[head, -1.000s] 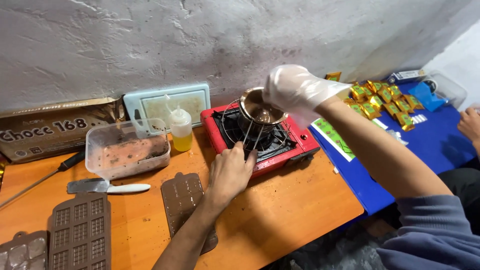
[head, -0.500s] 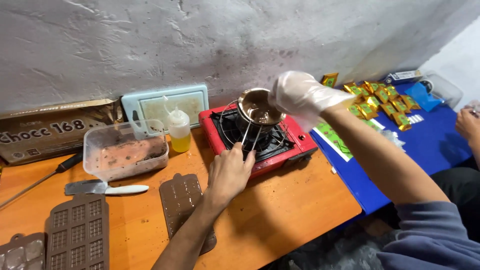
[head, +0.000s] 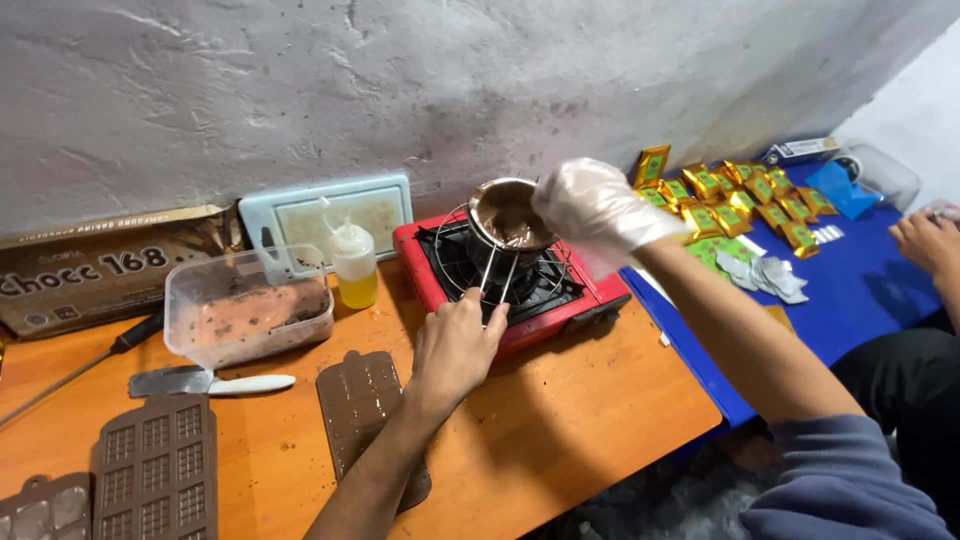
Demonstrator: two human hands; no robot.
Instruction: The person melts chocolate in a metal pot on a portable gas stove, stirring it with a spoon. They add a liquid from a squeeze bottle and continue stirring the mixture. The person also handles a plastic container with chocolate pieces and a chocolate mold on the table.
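Note:
My left hand (head: 455, 345) grips the wire handle of a small metal pot (head: 498, 222) that holds brown melted chocolate. The pot stands on a red portable gas stove (head: 440, 280). My right hand (head: 592, 205), in a clear plastic glove, is at the pot's right rim; whatever it holds is hidden under the glove. A brown chocolate mould (head: 360, 405) lies on the orange table under my left forearm.
Left of the stove stand a squeeze bottle of yellow liquid (head: 353, 265), a clear plastic tub (head: 247, 312) and a white-handled knife (head: 205, 382). More moulds (head: 155, 465) lie front left. Gold and green wrapped packets (head: 740, 195) cover the blue table, where another person's hand (head: 925, 240) rests.
My view has shifted slightly. Both hands stay at the pot; the gloved right hand has sunk a little to the rim, and the pot sits lower over the burner.

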